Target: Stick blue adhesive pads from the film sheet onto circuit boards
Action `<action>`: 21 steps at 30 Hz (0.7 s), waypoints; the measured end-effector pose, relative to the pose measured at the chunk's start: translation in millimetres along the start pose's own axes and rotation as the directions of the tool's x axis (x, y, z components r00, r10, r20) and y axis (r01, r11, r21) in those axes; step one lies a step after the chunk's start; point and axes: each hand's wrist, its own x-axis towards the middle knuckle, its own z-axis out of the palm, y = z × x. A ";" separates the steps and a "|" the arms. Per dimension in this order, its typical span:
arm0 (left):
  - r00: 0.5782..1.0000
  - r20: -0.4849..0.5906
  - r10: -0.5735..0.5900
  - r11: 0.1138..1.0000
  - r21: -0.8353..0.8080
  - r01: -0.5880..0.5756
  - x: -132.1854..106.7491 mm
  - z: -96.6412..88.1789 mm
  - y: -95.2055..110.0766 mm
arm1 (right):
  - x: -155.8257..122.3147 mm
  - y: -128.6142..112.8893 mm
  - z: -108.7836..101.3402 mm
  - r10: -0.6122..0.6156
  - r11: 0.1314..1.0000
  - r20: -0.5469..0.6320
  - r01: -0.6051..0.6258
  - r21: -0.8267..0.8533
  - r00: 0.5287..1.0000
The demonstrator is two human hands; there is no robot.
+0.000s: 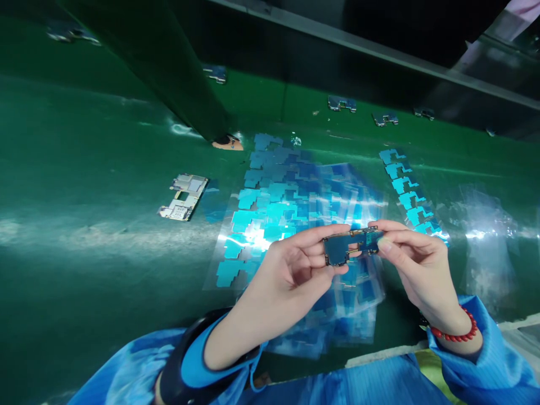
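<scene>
My left hand (291,270) and my right hand (415,264) together pinch a small dark blue circuit board (351,245) by its two ends, just above a pile of clear film sheets (295,197) carrying blue die-cut stickers. Fingers of both hands are closed on the board. A bare circuit board (184,196), metal shields up, lies on the green belt (84,169) to the left of my hands.
A strip of blue stickers (411,194) lies right of the pile, with empty clear films (485,225) beyond. Several more boards (341,103) sit farther along the belt. A dark green beam (169,62) crosses overhead. My blue sleeves and a red bead bracelet (458,334) show below.
</scene>
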 end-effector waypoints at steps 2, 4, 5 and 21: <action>1.000 0.012 0.010 1.000 -0.011 -0.010 -0.1 0.1 0.2 | -0.3 0.5 -0.4 0.003 1.000 0.003 -0.003 0.005 1.000; 1.000 0.016 0.009 1.000 -0.008 -0.009 -0.2 -0.1 0.1 | -0.6 0.7 -0.8 0.008 1.000 0.004 -0.008 0.000 1.000; 1.000 0.011 0.004 1.000 -0.001 -0.004 -0.3 -0.3 0.1 | -0.6 0.7 -0.8 0.011 1.000 0.004 -0.011 -0.002 1.000; 0.998 -0.019 -0.064 0.998 -0.029 0.064 0.9 0.6 -0.9 | 0.1 -1.5 -0.7 0.005 1.000 0.017 -0.005 -0.012 1.000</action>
